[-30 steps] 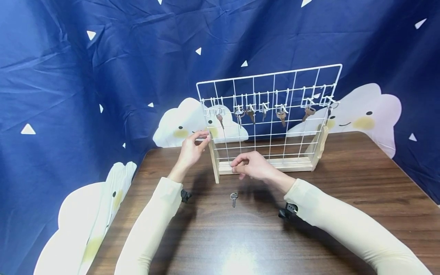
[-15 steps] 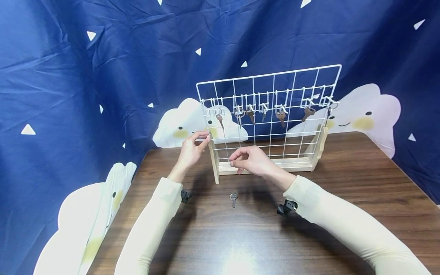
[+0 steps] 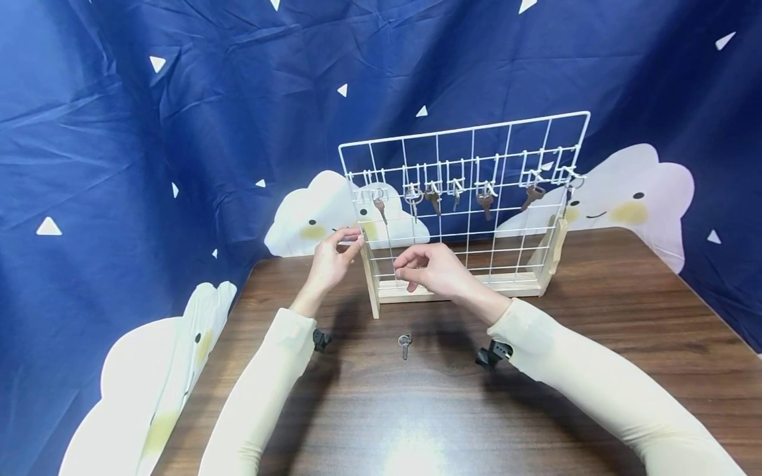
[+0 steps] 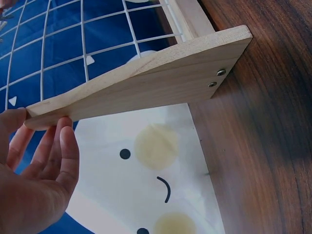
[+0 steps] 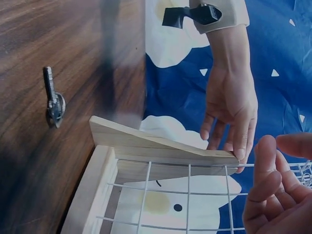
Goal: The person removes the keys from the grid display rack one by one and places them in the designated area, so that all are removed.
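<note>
In the head view my left hand [image 3: 333, 261] pinches the upper end of the wooden side support [image 4: 146, 78] of a white wire grid rack [image 3: 464, 129]. Its thumb lies on one face and the fingers on the other in the left wrist view. My right hand [image 3: 437, 268] hovers before the lower left of the grid, fingers bent, with thumb and index fingertips close together. In the right wrist view no thing shows at those fingertips [image 5: 267, 146], and I cannot tell whether they hold anything. A silver key with a ring [image 3: 405, 344] lies on the table below the right hand.
Several keys, among them a brown key [image 3: 534, 194], hang on white hooks across the grid. The rack's wooden base bar [image 3: 512, 285] stands on the dark wooden table [image 3: 333, 410]. Behind it hangs a blue curtain [image 3: 238, 99] with cloud prints.
My right hand has risen a little along the grid and shifted slightly left. The left hand stays on the wooden support, and the key on the table has not moved.
</note>
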A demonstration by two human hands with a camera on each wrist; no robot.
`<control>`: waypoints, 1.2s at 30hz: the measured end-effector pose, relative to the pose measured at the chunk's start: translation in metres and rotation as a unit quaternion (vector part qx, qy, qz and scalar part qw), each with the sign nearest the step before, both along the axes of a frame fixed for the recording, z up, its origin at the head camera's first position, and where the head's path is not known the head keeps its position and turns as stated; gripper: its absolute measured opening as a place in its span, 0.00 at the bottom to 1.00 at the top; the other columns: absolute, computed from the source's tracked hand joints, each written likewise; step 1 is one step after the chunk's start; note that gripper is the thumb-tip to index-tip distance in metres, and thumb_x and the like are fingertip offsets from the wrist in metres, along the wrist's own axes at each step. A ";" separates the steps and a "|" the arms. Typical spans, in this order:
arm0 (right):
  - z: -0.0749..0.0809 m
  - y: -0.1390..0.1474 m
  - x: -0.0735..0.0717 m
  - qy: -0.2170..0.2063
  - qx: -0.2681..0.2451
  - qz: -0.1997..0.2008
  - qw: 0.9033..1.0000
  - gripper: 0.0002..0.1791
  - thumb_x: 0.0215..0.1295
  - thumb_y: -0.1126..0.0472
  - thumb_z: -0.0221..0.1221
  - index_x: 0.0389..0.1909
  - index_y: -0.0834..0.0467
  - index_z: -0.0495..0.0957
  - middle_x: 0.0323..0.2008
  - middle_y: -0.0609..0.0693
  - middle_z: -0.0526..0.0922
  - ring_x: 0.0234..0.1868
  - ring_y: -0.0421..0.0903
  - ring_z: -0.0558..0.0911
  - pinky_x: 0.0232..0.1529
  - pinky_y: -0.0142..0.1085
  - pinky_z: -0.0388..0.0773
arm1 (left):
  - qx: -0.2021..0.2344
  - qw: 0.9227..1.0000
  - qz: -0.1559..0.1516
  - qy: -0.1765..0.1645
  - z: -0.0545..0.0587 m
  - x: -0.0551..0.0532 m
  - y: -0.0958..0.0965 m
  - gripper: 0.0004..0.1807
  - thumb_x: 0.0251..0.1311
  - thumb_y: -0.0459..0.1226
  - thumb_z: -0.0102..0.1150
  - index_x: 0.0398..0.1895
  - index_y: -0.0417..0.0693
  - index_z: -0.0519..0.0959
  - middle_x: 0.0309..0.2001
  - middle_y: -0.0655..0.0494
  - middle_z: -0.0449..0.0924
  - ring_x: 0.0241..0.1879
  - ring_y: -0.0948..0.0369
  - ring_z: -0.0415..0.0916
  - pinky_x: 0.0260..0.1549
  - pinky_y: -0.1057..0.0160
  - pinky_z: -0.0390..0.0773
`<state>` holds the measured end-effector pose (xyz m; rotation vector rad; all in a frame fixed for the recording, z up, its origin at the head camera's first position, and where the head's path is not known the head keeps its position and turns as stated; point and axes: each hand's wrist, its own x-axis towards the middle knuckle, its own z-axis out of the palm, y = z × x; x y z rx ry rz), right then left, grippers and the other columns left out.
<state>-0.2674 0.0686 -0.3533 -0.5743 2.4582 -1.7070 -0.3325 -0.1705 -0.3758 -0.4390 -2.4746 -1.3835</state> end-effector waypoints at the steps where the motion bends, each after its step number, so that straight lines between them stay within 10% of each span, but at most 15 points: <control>1: 0.002 0.000 0.000 0.005 0.004 -0.002 1.000 0.09 0.62 0.62 0.66 0.42 0.60 0.84 0.32 0.55 0.87 0.23 0.46 0.86 0.23 0.31 0.79 | 0.001 1.000 0.000 -0.001 0.000 0.000 0.000 0.16 0.68 0.44 0.62 0.54 0.48 0.82 0.51 0.45 0.85 0.41 0.46 0.87 0.33 0.63 0.87; 36: 0.033 -0.016 -0.018 0.048 -0.061 -0.068 0.995 0.11 0.64 0.58 0.66 0.46 0.56 0.83 0.38 0.56 0.88 0.31 0.58 0.88 0.30 0.37 0.85 | 0.004 1.000 0.002 -0.010 0.000 0.000 0.000 0.16 0.68 0.43 0.62 0.55 0.48 0.81 0.52 0.45 0.85 0.41 0.50 0.87 0.32 0.64 0.87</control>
